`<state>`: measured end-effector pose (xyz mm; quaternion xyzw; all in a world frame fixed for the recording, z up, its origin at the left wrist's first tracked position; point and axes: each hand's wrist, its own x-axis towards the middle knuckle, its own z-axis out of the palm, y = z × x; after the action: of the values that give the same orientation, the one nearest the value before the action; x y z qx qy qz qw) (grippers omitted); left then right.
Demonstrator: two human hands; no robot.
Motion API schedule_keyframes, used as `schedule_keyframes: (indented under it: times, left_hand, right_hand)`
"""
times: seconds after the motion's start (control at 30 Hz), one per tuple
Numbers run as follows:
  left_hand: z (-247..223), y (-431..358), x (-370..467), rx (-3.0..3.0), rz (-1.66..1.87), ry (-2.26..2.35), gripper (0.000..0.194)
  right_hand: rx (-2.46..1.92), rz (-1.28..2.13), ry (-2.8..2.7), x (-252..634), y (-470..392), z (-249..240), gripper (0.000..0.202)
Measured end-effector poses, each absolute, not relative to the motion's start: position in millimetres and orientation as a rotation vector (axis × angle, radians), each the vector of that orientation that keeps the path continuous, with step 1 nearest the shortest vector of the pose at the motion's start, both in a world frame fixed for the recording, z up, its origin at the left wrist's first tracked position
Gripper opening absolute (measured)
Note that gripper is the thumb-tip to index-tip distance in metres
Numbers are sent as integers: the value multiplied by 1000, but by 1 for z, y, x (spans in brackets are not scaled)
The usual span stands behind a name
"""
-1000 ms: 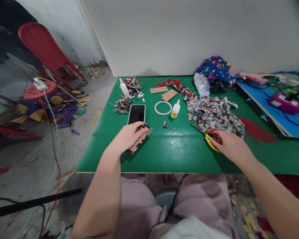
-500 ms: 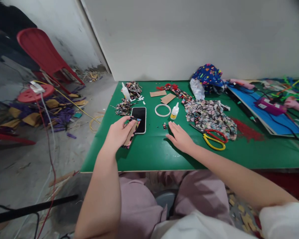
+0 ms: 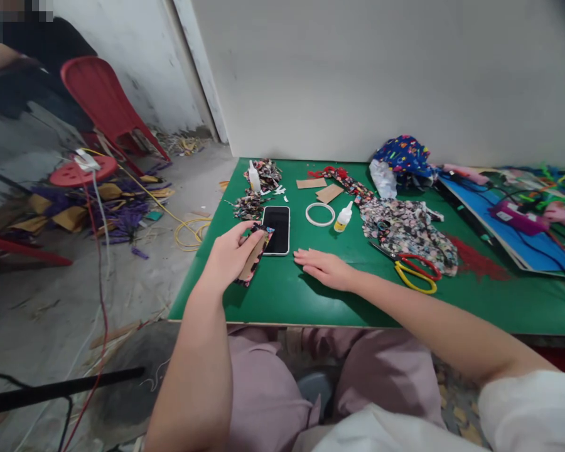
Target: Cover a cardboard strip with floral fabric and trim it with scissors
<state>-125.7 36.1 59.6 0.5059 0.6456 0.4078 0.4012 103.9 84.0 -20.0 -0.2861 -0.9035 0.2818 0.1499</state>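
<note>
My left hand (image 3: 233, 254) is closed around a piece of cardboard edged with dark floral fabric (image 3: 254, 258), held tilted over the table's left part. A smartphone (image 3: 277, 229) with a dark screen lies just behind it. Flat on the green table, fingers stretched out, my right hand (image 3: 327, 269) holds nothing that I can see; what is under its palm is hidden. Beyond it stand a small glue bottle (image 3: 343, 218) with a yellow label and a white ring (image 3: 320, 214). Scissors (image 3: 412, 270) with red and yellow handles lie to its right.
Floral fabric (image 3: 405, 229) is spread at the right, beside red powder-like bits (image 3: 480, 260). Cardboard strips (image 3: 329, 193), fabric scraps (image 3: 249, 204) and a second bottle (image 3: 254, 177) lie farther back. A blue folder (image 3: 522, 232) carries cables and a purple device (image 3: 518, 216).
My right hand has slid left over the table toward the phone. Small dark scraps formerly beside its fingertips no longer show. My left hand keeps its hold; the view has shifted slightly left.
</note>
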Motion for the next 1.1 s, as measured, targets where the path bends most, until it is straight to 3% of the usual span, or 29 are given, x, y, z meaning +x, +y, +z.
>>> schedule_keyframes:
  times: [0.1, 0.3, 0.5, 0.8, 1.0, 1.1]
  left_hand:
    - [60, 34, -126, 1273, 1033, 1623, 41]
    - [60, 35, -124, 1308, 1029, 1597, 37]
    - [58, 36, -121, 1315, 1015, 1619, 39]
    - [59, 36, -117, 1303, 1050, 1630, 39]
    - [60, 33, -123, 1237, 1093, 1650, 38]
    - [62, 31, -129, 1225, 1196, 1684, 38]
  right_hand:
    - [-901, 1041, -2406, 127, 79, -11, 40]
    - [-1314, 679, -2194, 147, 111, -22, 42]
    - [-1169, 575, -2438, 131, 99, -32, 47]
    - [-816, 834, -2525, 114, 22, -13, 41]
    - [-1512, 572, -2084, 156, 38, -23, 50]
    - [-1480, 490, -2282, 143, 31, -31, 52]
